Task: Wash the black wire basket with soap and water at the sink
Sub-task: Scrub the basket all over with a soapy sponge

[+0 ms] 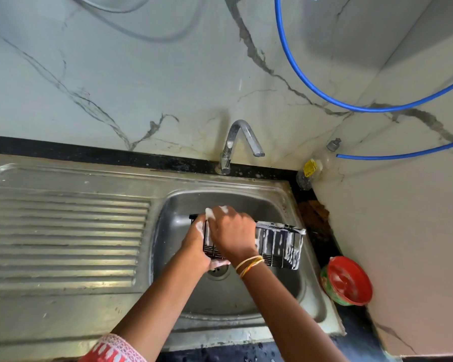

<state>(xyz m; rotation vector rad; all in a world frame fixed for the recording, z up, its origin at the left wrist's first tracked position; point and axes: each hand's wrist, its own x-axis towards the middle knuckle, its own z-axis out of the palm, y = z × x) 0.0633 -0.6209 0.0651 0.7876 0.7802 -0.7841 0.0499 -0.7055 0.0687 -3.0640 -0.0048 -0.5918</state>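
1. Head view: the black wire basket [277, 244] was held over the bowl of the steel sink [246, 296], tilted, its bars streaked with white soap foam.
2. The left hand [198, 241] gripped the basket's left end, fingers curled round the wires and foam on the knuckles.
3. The right hand [233, 231] lay across the top of the basket with its fingers bent over the far rim; whether they clamped the wires or only pressed on them could not be told. Thin bangles [249, 265] circled that wrist.
4. The faucet [242, 142] stood behind the bowl with no water visible at its spout.
5. A red bowl [347, 280] holding foam sat on the dark counter right of the sink.
6. A blue hose [298, 71] looped across the marble wall.
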